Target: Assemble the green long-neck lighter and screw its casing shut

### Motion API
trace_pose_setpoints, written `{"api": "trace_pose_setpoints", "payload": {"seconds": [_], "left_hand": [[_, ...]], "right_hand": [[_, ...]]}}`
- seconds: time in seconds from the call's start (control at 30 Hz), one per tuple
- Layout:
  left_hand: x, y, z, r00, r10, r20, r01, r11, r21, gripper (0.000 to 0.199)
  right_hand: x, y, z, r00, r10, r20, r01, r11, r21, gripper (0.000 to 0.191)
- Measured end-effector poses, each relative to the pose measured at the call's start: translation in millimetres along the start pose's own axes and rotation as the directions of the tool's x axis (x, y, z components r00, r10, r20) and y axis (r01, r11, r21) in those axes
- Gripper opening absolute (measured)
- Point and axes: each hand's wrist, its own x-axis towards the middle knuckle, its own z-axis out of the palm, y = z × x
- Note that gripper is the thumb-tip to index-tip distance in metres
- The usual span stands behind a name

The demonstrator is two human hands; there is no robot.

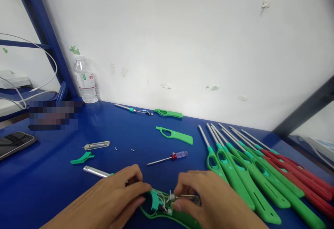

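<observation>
My left hand (120, 196) grips the front end of an opened green lighter casing (180, 218) between thumb and fingers. Inside that casing show a teal trigger (154, 200) and white wires (164, 201). A metal lighter tube (96, 171) sticks out to the left beyond my left hand. My right hand (206, 192) pinches a small clear fuel tank (186, 197) over the casing, its valve end pointing left towards the wires. My right fingers cover part of the tank, and the casing's rear end runs under that hand.
A screwdriver (167, 158), small screws (116, 148), a loose clear tank (97, 145) and teal pieces (82, 158) lie ahead. Green casing halves (177, 136) lie farther back. Several long lighters, green (236, 176) and red (300, 176), fan out right. A bottle (86, 83) and phone (15, 144) are left.
</observation>
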Motion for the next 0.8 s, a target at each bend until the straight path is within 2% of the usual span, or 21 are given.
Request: {"api": "trace_pose_setpoints", "payload": {"seconds": [0.13,0.2,0.3,0.43,0.63,0.8], "left_hand": [[11,8,5.5,0.994,0.111,-0.003,-0.111,0.994,0.01,0.033],[14,8,7.4,0.992,0.12,0.037,-0.119,0.993,-0.01,0.034],[14,5,11.0,0.993,0.075,0.096,-0.07,0.996,-0.054,0.032],[10,1,14.3,0.99,0.083,0.117,-0.078,0.996,-0.049,0.03],[8,-2,13.9,0.986,0.127,0.104,-0.13,0.991,0.018,0.035],[11,-3,15.5,0.986,0.138,0.088,-0.142,0.989,0.044,0.038]], "right_hand": [[0,2,0,1.0,-0.018,0.001,0.018,1.0,-0.001,0.016],[-1,2,1,1.0,-0.018,0.003,0.018,1.0,0.003,0.014],[-2,4,2,1.0,-0.018,0.013,0.018,1.0,-0.01,0.013],[-2,4,2,1.0,-0.022,0.008,0.023,1.0,-0.015,0.012],[0,-5,-4,0.998,0.003,0.057,0.0,0.998,-0.062,0.013],[-1,-9,-3,0.996,-0.024,0.08,0.038,0.985,-0.166,0.013]]}}
